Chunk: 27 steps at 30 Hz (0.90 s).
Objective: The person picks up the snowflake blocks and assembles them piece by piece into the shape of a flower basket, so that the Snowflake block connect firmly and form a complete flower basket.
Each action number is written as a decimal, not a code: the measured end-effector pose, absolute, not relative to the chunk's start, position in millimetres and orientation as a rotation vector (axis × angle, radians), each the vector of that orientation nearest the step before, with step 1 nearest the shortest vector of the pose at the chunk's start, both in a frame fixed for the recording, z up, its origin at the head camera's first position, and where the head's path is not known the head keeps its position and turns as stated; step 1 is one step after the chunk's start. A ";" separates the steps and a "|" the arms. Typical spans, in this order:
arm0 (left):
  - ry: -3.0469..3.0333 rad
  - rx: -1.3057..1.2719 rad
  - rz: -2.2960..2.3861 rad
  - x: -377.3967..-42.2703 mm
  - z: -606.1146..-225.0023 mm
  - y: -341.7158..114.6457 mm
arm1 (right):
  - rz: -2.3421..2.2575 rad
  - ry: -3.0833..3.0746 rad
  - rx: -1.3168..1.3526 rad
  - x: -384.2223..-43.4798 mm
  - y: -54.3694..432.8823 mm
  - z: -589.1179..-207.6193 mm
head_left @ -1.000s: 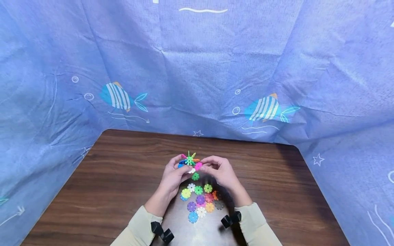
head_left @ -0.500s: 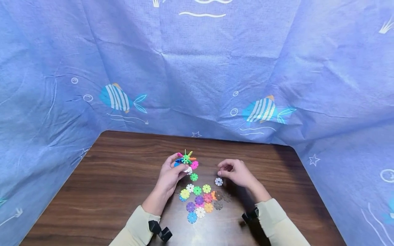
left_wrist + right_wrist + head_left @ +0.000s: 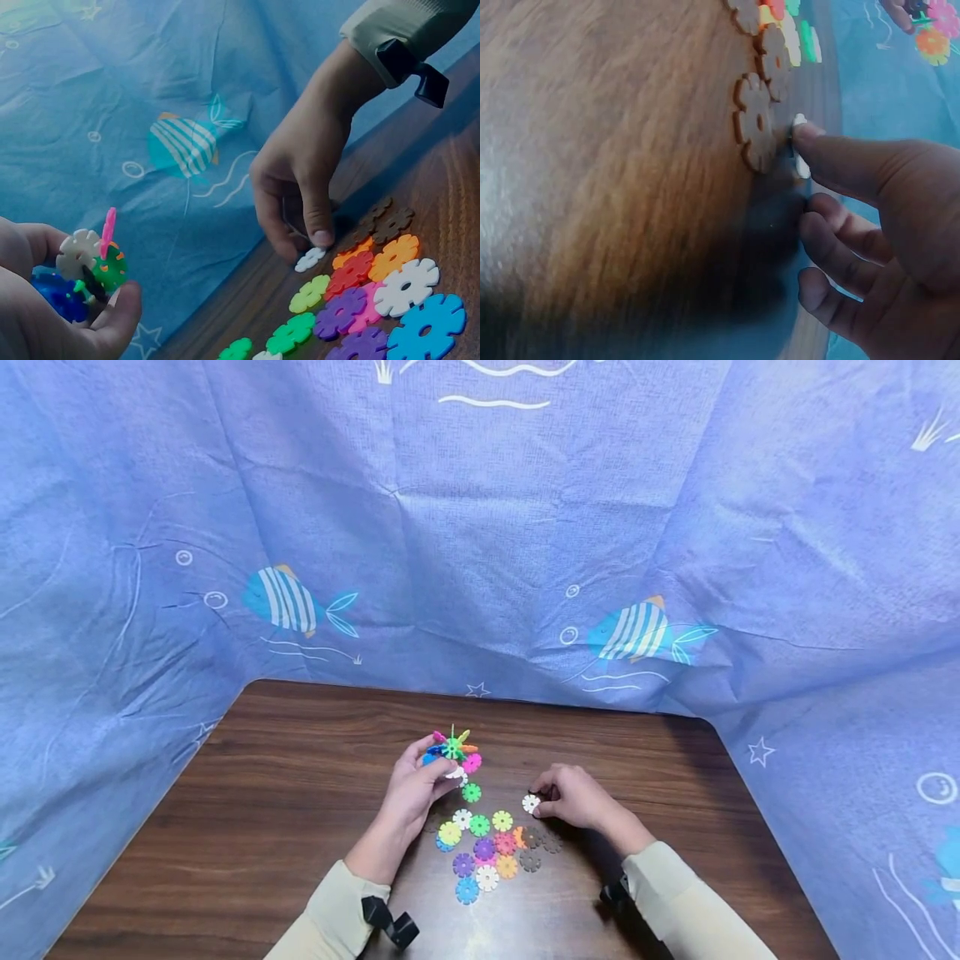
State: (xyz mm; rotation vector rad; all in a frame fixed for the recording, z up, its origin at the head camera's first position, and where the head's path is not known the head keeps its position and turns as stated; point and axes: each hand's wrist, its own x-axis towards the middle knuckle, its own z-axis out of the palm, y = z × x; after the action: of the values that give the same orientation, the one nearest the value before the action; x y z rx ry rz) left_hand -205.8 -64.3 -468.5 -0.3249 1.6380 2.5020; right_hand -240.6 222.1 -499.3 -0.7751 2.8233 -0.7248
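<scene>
My left hand (image 3: 408, 789) holds a cluster of joined plastic snowflake discs (image 3: 453, 748) above the table, thumb in front. Green, pink, blue, white, orange and yellow pieces show in it. In the left wrist view the cluster's white disc (image 3: 79, 253) and pink disc (image 3: 109, 231) stick out past the fingers. Over to the right, my right hand (image 3: 579, 797) pinches a white snowflake disc (image 3: 530, 803) at the tabletop between thumb and forefinger. The right wrist view shows this disc (image 3: 801, 161) edge-on, partly hidden by the thumb.
Loose snowflake discs lie between the forearms, among them a green disc (image 3: 471, 792), a purple disc (image 3: 463, 864), a blue disc (image 3: 467, 891) and brown discs (image 3: 530, 860). Some overlap. Behind the wooden table (image 3: 315, 727) hangs a blue cloth (image 3: 480, 552) printed with fish.
My right hand has left the cluster, moved right and toward me, and taken hold of the white disc on the table. The left hand keeps the cluster, shifted slightly left.
</scene>
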 end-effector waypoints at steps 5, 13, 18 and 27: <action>1.659 -0.330 2.493 -206.7 -469.5 -64.5 | -0.741 2.824 -0.754 -242.7 219.4 -500.1; 1.700 -0.339 2.459 -207.6 -470.9 -64.1 | -0.980 2.742 -0.716 -248.7 216.3 -500.2; 1.705 -0.344 2.442 -206.4 -471.1 -63.1 | -1.321 2.650 -0.682 -251.3 207.7 -490.6; 1.721 -0.299 2.433 -205.2 -469.1 -61.4 | -1.794 2.508 -0.635 -240.0 174.7 -461.9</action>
State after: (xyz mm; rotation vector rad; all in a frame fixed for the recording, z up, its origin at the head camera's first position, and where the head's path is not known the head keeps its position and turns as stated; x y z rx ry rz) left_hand -205.2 -61.4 -469.1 -0.2990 1.7211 2.4335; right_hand -240.0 174.7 -461.9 -0.6351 2.5079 -1.7944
